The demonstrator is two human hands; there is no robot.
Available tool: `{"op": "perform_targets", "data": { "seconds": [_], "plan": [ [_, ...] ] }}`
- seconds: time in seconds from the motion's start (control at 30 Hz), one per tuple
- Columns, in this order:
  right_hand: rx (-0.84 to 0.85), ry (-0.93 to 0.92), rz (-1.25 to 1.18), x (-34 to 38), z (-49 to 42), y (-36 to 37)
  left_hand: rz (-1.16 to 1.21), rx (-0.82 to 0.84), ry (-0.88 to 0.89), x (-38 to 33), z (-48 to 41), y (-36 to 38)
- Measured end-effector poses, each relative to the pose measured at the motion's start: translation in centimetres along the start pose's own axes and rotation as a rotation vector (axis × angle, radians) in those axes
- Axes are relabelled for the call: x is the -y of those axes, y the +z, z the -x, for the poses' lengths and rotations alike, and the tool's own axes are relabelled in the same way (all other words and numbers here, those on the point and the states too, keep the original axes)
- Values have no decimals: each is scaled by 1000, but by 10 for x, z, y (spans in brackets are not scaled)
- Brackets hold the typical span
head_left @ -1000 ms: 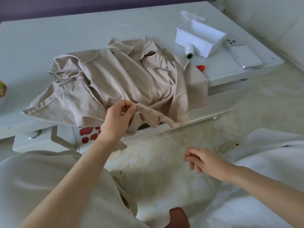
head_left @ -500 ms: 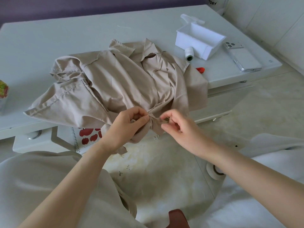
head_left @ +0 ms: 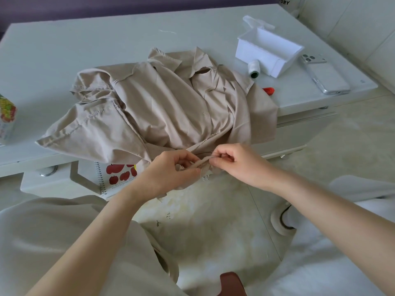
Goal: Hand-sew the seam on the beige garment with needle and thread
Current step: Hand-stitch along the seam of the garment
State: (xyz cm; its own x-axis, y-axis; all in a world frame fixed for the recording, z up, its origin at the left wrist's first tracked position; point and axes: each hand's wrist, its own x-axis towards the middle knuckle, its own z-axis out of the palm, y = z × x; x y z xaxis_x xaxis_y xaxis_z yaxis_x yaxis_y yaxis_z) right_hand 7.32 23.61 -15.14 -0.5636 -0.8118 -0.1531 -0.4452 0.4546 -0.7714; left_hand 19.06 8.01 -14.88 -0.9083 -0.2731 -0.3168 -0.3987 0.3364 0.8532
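White box (head_left: 269,52) | spool (head_left: 254,69) beside | phone (head_left: 326,77) near | garment (head_left: 171,107) overlaps red object (head_left: 269,90)

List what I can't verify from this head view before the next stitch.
All in the head view:
The needle: only a sliver shows; fingers of the right hand cover the rest.
Stitches on the beige garment: hidden by its fold and the left hand.
The red object: mostly under the garment.
The colourful package: cut off by the left edge.

A white table (head_left: 64,50) stands on a pale floor (head_left: 213,227) with yellowish marks; big white tiles cover the wall (head_left: 352,22) on the right; a dark purple strip (head_left: 128,3) lies behind the table.
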Motion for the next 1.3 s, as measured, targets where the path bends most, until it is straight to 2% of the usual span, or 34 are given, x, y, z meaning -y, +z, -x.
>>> {"op": "perform_targets", "data": {
  "seconds": [0.27,0.77,0.97,1.1,1.3],
  "plan": [
    [-1,25,23,-3,-4,2,-147,-83,36,6,-2,2],
    [22,80,41,-7,-7,4,-142,-152,12,14,-8,8],
    [-111,15,39,-3,-3,5,-68,-186,15,13,-8,8],
    [-206,-191,122,-3,10,12,-42,-195,25,12,-8,8],
    [-173,-148,93,-1,16,30,-21,-209,42,12,-8,8]
  ]
}}
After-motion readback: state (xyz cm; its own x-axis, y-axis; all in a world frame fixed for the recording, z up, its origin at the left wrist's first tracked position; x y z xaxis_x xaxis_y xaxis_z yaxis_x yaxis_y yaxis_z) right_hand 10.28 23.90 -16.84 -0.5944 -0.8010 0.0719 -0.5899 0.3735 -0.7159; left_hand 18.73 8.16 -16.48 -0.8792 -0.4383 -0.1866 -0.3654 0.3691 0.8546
